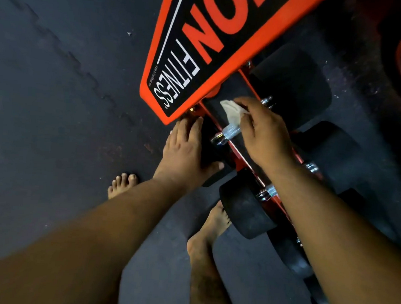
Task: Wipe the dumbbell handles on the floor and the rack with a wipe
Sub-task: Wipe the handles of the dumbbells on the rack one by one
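Two hands, two bare feet and one wipe were in view, along with at least three dumbbells lying on the low orange rack point(240, 155) at right. The right hand point(264, 135) had its fingers curled, pinching the white wipe point(232, 112) and pressing it onto the knurled steel handle point(231, 131) of the nearest-to-the-sign dumbbell point(296, 85), whose far head was a black disc. The left hand point(186, 148) lay flat with straight fingers, thumb spread, resting on that dumbbell's near black head, just below the corner of the orange and black sign point(203, 44). A second dumbbell point(245, 210) sat nearer the person, its handle mostly hidden under the right forearm. Further dumbbells toward the lower right were dark and blurred, and hard to count. The sign's lettering was cut off at the top edge. The feet point(122, 184) stood on the dark floor point(43, 91).
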### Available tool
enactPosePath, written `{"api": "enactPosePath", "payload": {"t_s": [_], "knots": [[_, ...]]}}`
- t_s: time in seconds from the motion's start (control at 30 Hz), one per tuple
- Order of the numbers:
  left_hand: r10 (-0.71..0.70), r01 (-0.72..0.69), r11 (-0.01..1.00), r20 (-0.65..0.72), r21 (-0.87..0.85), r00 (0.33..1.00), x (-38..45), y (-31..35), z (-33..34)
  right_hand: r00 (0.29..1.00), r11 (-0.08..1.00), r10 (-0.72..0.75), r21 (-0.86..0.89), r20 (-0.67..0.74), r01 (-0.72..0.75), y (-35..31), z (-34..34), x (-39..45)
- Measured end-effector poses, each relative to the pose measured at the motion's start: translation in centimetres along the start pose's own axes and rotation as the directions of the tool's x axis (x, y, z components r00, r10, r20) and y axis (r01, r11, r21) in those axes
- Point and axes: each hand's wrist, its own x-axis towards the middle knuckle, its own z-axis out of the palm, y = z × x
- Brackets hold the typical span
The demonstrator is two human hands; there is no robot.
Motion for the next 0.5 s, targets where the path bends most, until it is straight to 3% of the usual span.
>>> {"api": "enactPosePath", "payload": {"t_s": [0.03,0.1,0.17,0.23,0.33,0.43,0.5], "knots": [[-0.017,0.017,1.000,0.046,0.015,0.999,0.0,0.1,0.5,0.993,0.988,-0.118,-0.103,-0.011,0.116,0.3,0.5,0.4],[-0.041,0.039,0.999,0.067,0.025,0.997,0.3,0.2,1.5,0.952,0.900,-0.278,-0.312,0.129,0.305,1.5,1.7,1.3],[-0.067,0.065,0.997,0.053,0.036,0.996,0.6,0.5,2.3,0.889,0.770,-0.254,-0.477,0.381,0.425,2.3,2.9,1.2],[-0.105,0.103,0.994,0.045,0.039,0.993,1.0,0.7,2.5,0.824,0.669,-0.189,-0.544,0.535,0.506,2.7,3.6,0.0],[-0.142,0.139,0.989,0.083,0.040,0.986,1.5,0.8,2.1,0.818,0.597,-0.239,-0.585,0.524,0.549,3.7,3.0,-1.4],[-0.148,0.146,0.989,0.114,0.033,0.982,1.7,0.9,1.8,0.902,0.616,-0.187,-0.669,0.388,0.416,4.5,1.8,-1.5],[-0.150,0.147,0.989,0.125,0.028,0.981,1.8,1.0,1.8,0.883,0.614,-0.196,-0.648,0.427,0.450,4.6,2.2,-2.0]]}}
